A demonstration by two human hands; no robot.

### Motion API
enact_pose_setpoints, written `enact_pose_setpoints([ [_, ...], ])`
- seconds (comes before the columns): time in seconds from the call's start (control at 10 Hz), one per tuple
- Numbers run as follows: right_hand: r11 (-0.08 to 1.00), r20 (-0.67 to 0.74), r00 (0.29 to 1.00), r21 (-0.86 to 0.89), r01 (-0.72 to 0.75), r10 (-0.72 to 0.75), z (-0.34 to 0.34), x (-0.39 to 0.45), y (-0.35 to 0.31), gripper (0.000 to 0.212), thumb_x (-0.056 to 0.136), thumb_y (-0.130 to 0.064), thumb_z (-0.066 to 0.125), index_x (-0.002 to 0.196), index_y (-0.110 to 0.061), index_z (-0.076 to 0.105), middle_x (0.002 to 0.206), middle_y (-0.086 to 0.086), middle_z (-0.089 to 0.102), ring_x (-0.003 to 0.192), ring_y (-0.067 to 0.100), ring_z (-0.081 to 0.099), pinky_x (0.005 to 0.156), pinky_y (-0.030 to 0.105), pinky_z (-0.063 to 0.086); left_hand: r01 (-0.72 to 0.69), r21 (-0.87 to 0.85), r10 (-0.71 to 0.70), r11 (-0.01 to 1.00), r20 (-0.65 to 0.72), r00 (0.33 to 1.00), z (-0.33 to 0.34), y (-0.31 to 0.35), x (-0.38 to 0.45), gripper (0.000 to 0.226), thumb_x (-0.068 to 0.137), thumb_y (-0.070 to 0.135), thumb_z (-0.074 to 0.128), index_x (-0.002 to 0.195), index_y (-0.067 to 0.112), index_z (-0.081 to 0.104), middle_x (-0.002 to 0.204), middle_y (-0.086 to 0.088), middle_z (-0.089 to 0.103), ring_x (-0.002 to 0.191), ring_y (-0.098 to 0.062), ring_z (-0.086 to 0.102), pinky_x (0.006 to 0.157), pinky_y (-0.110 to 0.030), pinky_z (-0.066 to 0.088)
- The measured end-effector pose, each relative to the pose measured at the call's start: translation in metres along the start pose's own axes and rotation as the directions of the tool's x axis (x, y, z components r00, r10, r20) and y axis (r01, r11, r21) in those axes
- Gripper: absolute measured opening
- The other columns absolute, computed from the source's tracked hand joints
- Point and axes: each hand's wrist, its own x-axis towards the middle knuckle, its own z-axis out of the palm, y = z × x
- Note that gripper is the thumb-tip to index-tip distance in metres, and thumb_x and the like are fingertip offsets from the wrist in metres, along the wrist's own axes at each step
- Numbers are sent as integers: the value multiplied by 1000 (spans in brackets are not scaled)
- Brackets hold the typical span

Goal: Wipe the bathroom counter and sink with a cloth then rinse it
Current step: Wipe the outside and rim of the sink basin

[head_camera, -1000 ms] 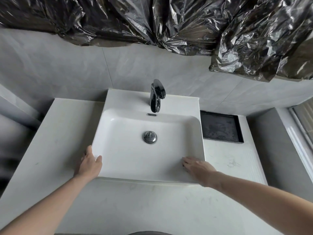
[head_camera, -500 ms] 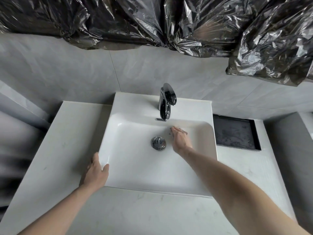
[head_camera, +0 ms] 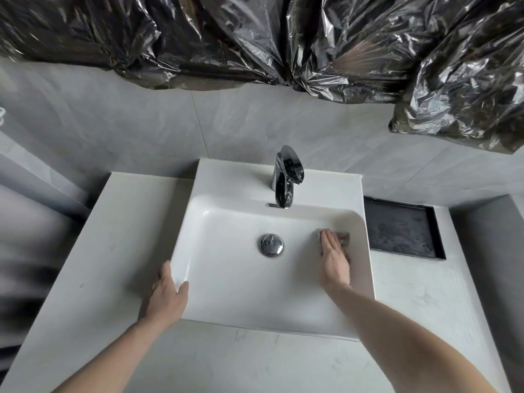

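A white rectangular sink (head_camera: 226, 307) sits on a pale counter (head_camera: 93, 251). My right hand (head_camera: 334, 259) lies flat inside the basin near its right wall, pressing a small greyish cloth (head_camera: 343, 238) that shows past the fingers. My left hand (head_camera: 166, 296) rests on the sink's front left corner, thumb over the rim, holding nothing. A chrome drain plug (head_camera: 271, 244) sits in the basin's middle. A dark glossy tap (head_camera: 286, 181) stands at the back; no water is visible from it.
A black rectangular tray (head_camera: 402, 231) lies on the counter right of the sink. Crumpled black plastic sheeting (head_camera: 255, 38) hangs over the grey tiled wall above. A grey wall closes the counter's right end.
My right hand went from the basin's front right to under the tap, then to the basin's right side with the cloth under it. The left hand has stayed on the sink's corner.
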Motion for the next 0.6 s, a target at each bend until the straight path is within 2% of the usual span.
enact_pose_setpoints([
  [0.1, 922, -188, 932, 298, -248, 311, 13, 13, -40, 34, 87, 10, 41, 109, -13, 53, 117, 3, 54, 116, 25, 52, 95, 47, 47, -3, 6, 3, 1000, 15, 1000, -2, 3, -2, 67, 96, 29, 56, 151, 11, 23, 152, -18, 42, 129, -42, 49, 98, -45, 43],
  [0.2, 721, -119, 819, 556, -413, 561, 7, 35, -93, 30, 81, 7, 42, 94, -19, 48, 97, 4, 45, 97, 28, 50, 82, 40, 42, -2, -5, 3, 1000, 35, 999, -5, 2, -3, 66, 96, 29, 57, 150, 10, 24, 151, -19, 43, 129, -41, 50, 99, -44, 43],
  [0.3, 432, 177, 771, 742, -514, 612, -1, 58, -138, 34, 89, -17, 57, 111, -35, 38, 98, -10, 47, 80, 15, 46, 64, 22, 42, -13, -34, 15, 999, 57, 998, -6, -1, -2, 63, 94, 30, 57, 146, 12, 26, 149, -18, 46, 128, -40, 50, 98, -44, 45],
  [0.4, 707, 437, 780, 360, -608, 448, -2, 74, -181, 60, 73, -41, 70, 124, -11, 59, 130, -9, 62, 93, 14, 59, 83, 15, 53, -17, -30, 20, 999, 85, 996, -8, -2, -1, 63, 95, 30, 55, 147, 12, 24, 152, -16, 41, 131, -40, 47, 101, -44, 43],
  [0.5, 821, 429, 789, 164, -547, 440, 3, 76, -226, 36, 96, -38, 61, 125, -18, 62, 137, 0, 64, 104, 12, 60, 78, 6, 48, -27, -40, 32, 999, 122, 992, -9, -4, 1, 63, 95, 29, 53, 147, 13, 21, 153, -14, 38, 133, -38, 45, 102, -43, 42],
  [0.6, 494, 462, 734, 544, -678, 498, 6, 82, -242, 49, 104, -23, 45, 151, -9, 44, 146, 8, 57, 91, 17, 60, 42, 3, 38, -39, -32, 43, 999, 140, 989, -9, -6, 3, 63, 95, 26, 51, 148, 13, 18, 154, -14, 37, 133, -38, 44, 102, -42, 42],
])
